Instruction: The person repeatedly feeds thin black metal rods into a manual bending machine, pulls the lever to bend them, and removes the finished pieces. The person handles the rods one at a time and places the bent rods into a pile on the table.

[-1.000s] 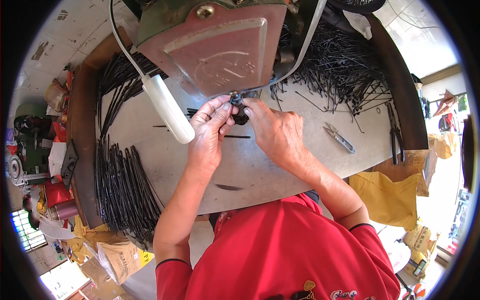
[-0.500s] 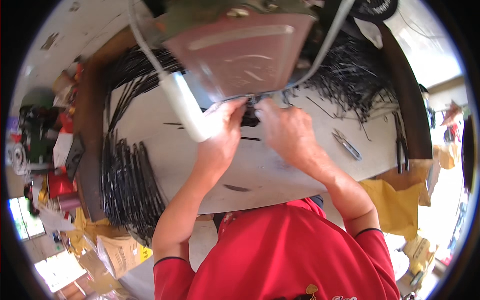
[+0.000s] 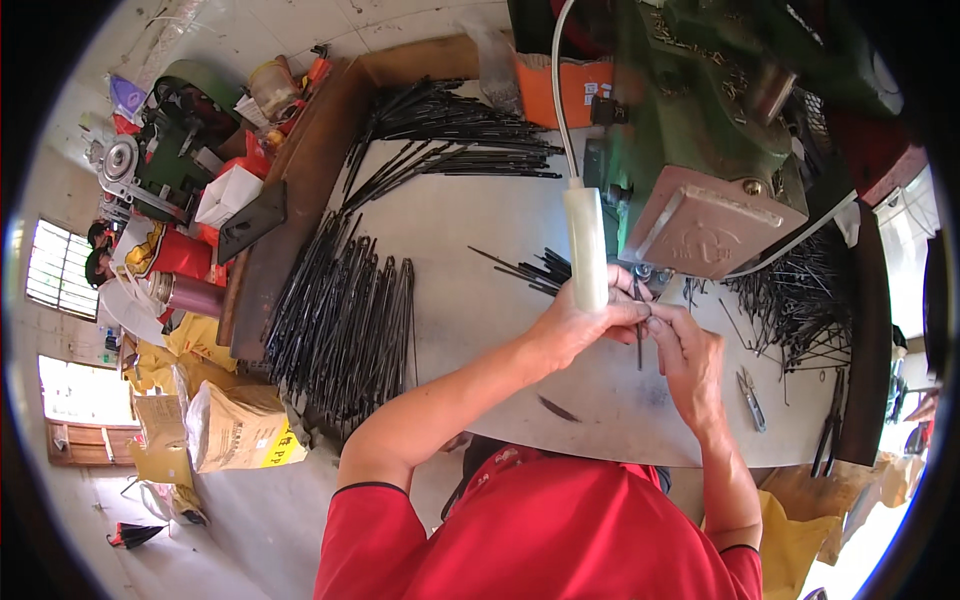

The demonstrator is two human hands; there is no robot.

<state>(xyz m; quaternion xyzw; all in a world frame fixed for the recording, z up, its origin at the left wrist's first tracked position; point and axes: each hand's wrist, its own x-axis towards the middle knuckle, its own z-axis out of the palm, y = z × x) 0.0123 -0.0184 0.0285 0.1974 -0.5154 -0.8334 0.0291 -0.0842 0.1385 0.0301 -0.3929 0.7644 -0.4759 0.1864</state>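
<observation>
A thin dark strip [image 3: 640, 354] is standing nearly lengthwise just in front of the green machine [image 3: 710, 225], on the wearer's side. The left hand [image 3: 572, 330] is grasping it between thumb and fingers, near the machine's lower left corner. The right hand [image 3: 692, 352], below the machine's front plate, is bringing bent fingertips together beside the strip; whether they are gripping it, I cannot tell. Left of the machine, a white lamp [image 3: 586, 235] is hanging over a few loose black strips [image 3: 535, 272]; farther left, a thick black bundle [image 3: 340, 320] is lying. Right of the machine, tangled black pieces [image 3: 800, 310] are spreading, with small snips [image 3: 751, 402] resting nearer the wearer.
</observation>
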